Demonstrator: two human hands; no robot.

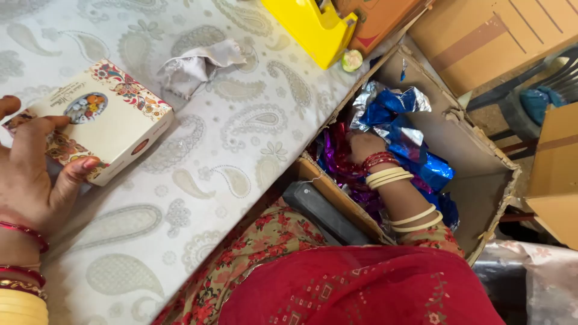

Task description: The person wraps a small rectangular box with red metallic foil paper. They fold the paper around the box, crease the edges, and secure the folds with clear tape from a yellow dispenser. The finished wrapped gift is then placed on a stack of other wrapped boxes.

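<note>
My left hand [30, 165] rests on a flat white gift box [102, 117] with a floral print, lying at the table's left side; fingers and thumb are spread over its near corner. My right hand [363, 146] reaches down into an open cardboard box [475, 180] beside the table. It is buried among shiny foil wrapping sheets [400, 123] in blue, silver and purple, so the fingers are hidden. Bangles circle both wrists.
A paisley-patterned cloth covers the table [241, 138]. A crumpled grey cloth [198, 63] lies near the box. A yellow tape dispenser [313, 27] and an orange box [379, 18] stand at the far edge. More cardboard boxes [500, 36] sit to the right.
</note>
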